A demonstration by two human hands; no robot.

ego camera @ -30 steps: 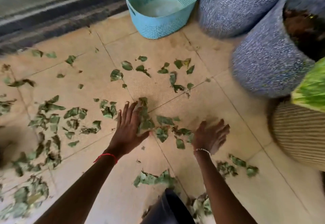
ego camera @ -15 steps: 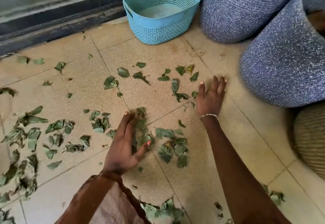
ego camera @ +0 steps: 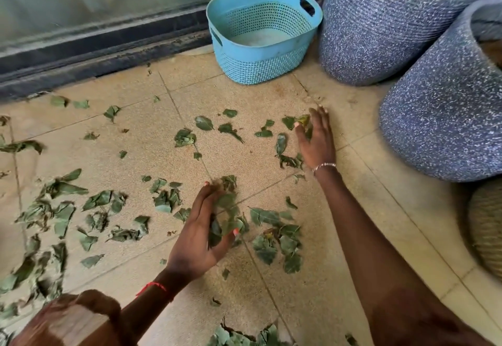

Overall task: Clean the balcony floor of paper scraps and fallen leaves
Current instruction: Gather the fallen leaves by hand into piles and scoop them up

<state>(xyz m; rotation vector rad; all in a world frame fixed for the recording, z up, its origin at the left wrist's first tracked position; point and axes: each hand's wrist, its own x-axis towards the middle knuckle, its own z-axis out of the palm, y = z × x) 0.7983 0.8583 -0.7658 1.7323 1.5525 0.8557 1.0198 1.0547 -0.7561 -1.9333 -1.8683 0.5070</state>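
Speckled pots (ego camera: pixel 445 117) crowding right side

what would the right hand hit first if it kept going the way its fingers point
Bare tile at first; the right hand points up the floor between the blue basket and the nearer speckled planter, likely meeting the planter's base, though depth is unclear.

Tan tiled floor (ego camera: pixel 339 264), grout lines visible, torn green leaves (ego camera: pixel 168 200) scattered over the left and middle, thickest at left edge. Blue perforated plastic basket (ego camera: pixel 260 55) stands on it by the door track (ego camera: pixel 103 47). Two blue speckled woven pots (ego camera: pixel 380 28) (ego camera: pixel 440 117) stand at right, a tan ribbed basket (ego camera: pixel 486 231) at right edge.
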